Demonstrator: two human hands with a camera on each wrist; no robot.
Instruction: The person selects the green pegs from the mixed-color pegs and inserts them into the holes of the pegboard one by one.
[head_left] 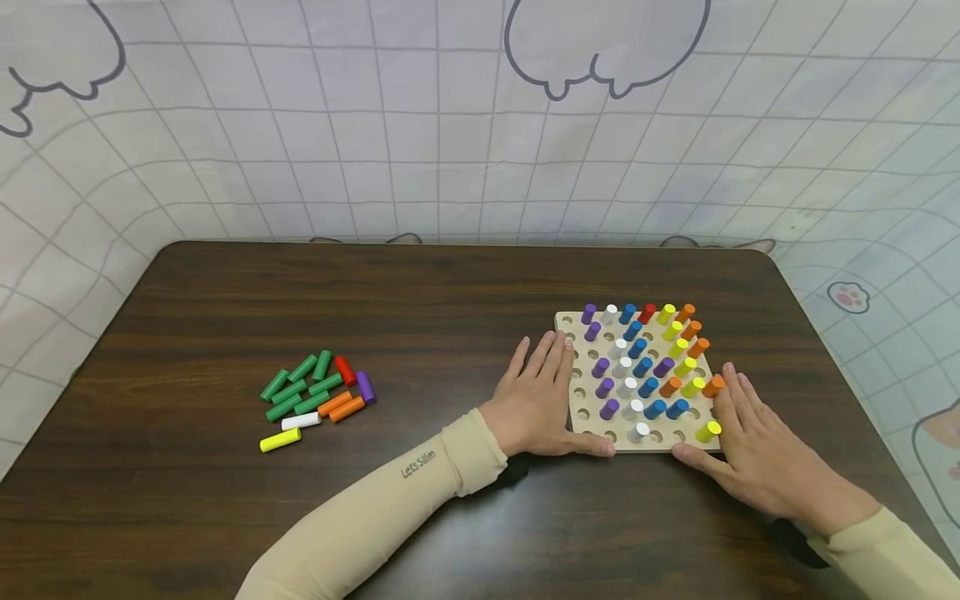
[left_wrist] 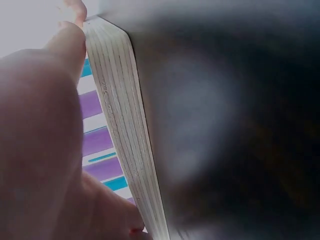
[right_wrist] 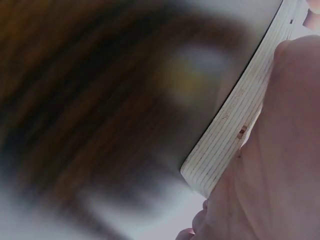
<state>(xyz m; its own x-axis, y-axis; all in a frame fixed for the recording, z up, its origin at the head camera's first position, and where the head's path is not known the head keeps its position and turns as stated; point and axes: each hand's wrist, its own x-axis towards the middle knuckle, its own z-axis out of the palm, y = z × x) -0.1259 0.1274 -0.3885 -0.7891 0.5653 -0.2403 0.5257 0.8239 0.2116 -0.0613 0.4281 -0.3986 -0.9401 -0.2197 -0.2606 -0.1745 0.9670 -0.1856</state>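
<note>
A pale wooden pegboard (head_left: 588,427) lies on the right half of the table, with upright purple (head_left: 609,408), white (head_left: 633,409), blue (head_left: 655,408), red, yellow and orange pegs in rows. Some holes are bare. My left hand (head_left: 534,400) rests along the board's left side, fingers straight, thumb at the near left corner. Along the opposite side lies my right hand (head_left: 772,450), fingers extended and thumb at the near edge. Both wrist views show the layered plywood edge (left_wrist: 120,110) beside the palm; purple pegs (left_wrist: 97,141) appear past the left hand.
Left of centre, loose pegs lie in a group: several green ones (head_left: 289,392), a red peg (head_left: 346,370), a purple peg (head_left: 365,387), two orange pegs (head_left: 347,408), a white peg (head_left: 301,421) and a yellow peg (head_left: 281,440). Grid-patterned cloth (head_left: 465,150) hangs behind the dark table (head_left: 187,500).
</note>
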